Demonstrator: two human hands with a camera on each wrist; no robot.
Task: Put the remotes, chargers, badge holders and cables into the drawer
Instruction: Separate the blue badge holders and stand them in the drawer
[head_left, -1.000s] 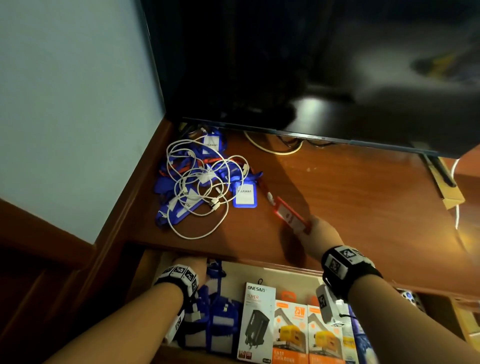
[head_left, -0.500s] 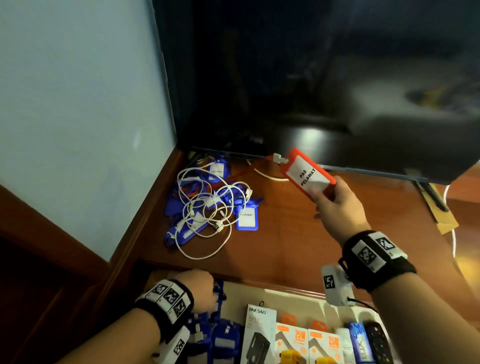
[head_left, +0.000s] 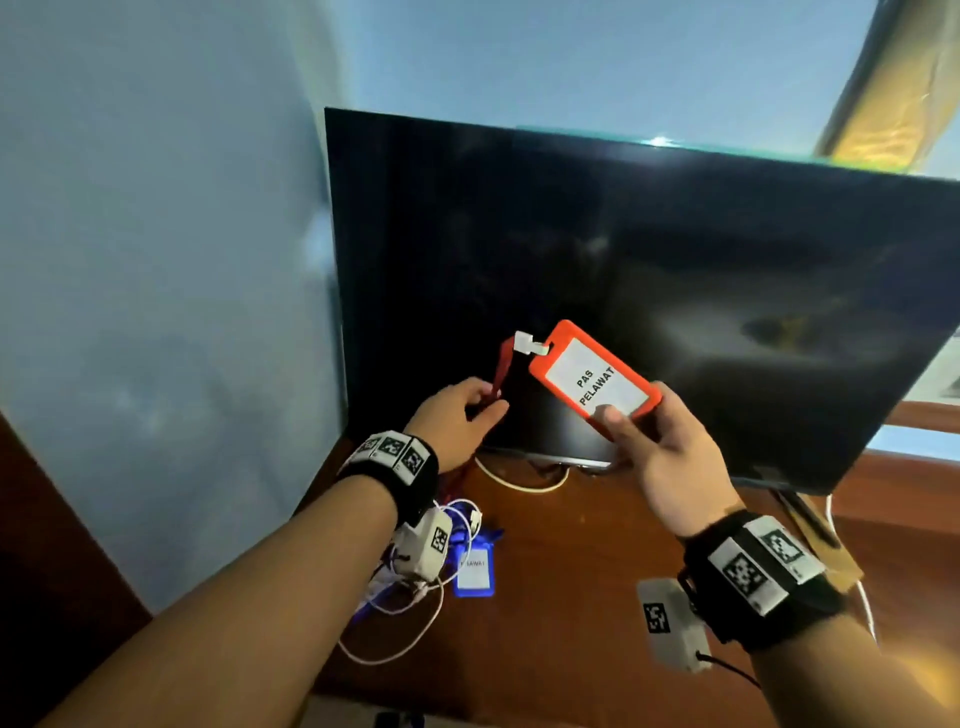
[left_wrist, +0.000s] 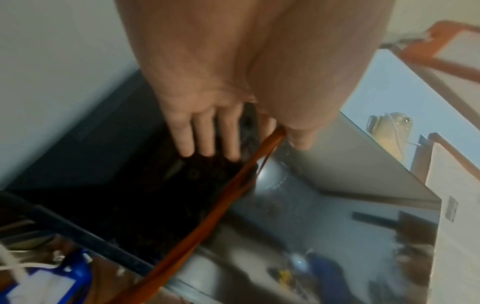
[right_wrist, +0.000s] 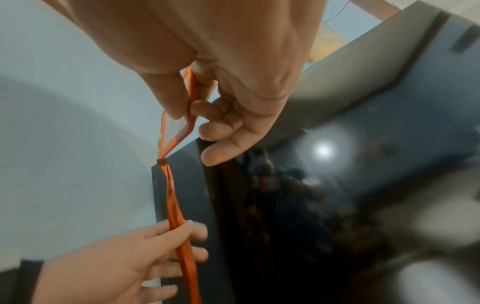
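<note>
Orange badge holder (head_left: 595, 378) pinched in right hand (head_left: 670, 457), lanyard (head_left: 501, 371) in left hand (head_left: 452, 423); could snag cables (head_left: 415, 603) on bench.

Left hand (head_left: 457, 421) is up out of the drawer, now pinching the orange lanyard (head_left: 500, 375) below the clip. Right hand (head_left: 660, 457) lifts the orange badge holder (head_left: 592, 376) higher, off the desk (head_left: 571, 571), in front of the TV (head_left: 649, 270). Drawer now mostly out of head view.

Left hand (left_wrist: 221, 98) pinching orange lanyard (left_wrist: 207, 218), dark TV screen (left_wrist: 145, 195) behind, blue badge holder (left_wrist: 52, 281) below
</note>
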